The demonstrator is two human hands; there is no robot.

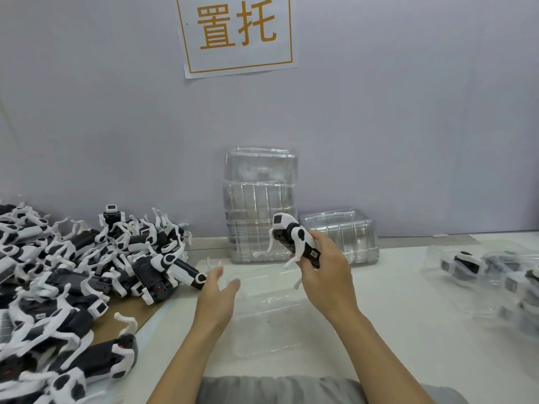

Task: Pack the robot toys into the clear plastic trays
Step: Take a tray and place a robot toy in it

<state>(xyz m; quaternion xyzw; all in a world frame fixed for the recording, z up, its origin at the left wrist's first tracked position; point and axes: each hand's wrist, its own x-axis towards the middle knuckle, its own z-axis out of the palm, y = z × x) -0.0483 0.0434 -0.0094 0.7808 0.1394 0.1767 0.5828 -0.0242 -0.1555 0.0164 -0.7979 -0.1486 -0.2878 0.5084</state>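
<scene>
Gripped in the right hand (323,275), a black-and-white robot dog toy (294,239) is held above a clear plastic tray (271,319) lying on the white table (408,330). Beside it, the left hand (217,298) hovers with relaxed fingers, holding nothing, over the tray's left edge. A heap of robot toys (75,275) sits to the left. Behind, against the wall, stand a tall stack of trays (259,199) and a shorter stack (344,234). Packed trays (490,275) lie at right.
</scene>
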